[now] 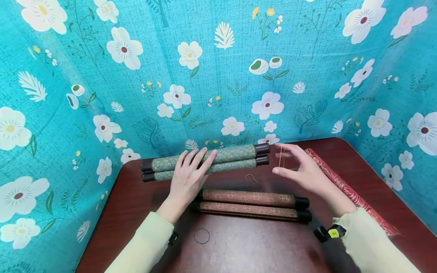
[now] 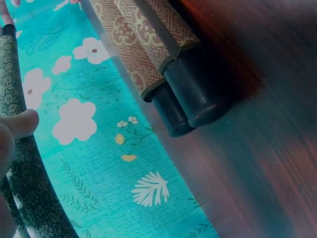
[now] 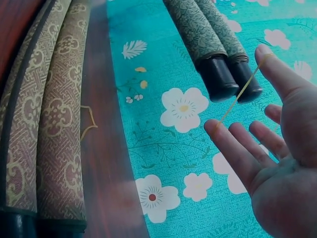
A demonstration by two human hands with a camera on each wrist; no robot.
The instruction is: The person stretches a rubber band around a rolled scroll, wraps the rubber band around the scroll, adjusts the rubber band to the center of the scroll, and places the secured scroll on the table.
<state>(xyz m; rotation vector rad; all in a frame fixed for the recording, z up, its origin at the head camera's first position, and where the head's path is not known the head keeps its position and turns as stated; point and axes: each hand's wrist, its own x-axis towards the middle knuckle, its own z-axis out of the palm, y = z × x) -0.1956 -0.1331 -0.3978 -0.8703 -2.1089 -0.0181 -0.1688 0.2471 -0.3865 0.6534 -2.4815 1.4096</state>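
Note:
My left hand [image 1: 189, 174] grips a green patterned scroll [image 1: 235, 153], rolled from both ends into two parallel rolls with dark end knobs. Its fingers lie across the top; in the left wrist view the thumb [image 2: 25, 124] presses against the fabric. Just past the scroll's right end, my right hand [image 1: 308, 172] has thumb and index finger spread, a thin yellow rubber band [image 3: 237, 96] stretched between them. The other fingers are partly bent. The band is not around the scroll. Nearer to me lies a brown patterned scroll [image 1: 249, 197] with black knobs, also in two rolls.
A yellow rubber band [image 1: 261, 184] lies behind the brown scroll, and a dark, thin ring-shaped band [image 1: 195, 236] in front of it. Along the right side runs a red patterned roll [image 1: 341, 184]. A blue flowered cloth [image 1: 211, 76] hangs behind the dark red table [image 1: 116, 223].

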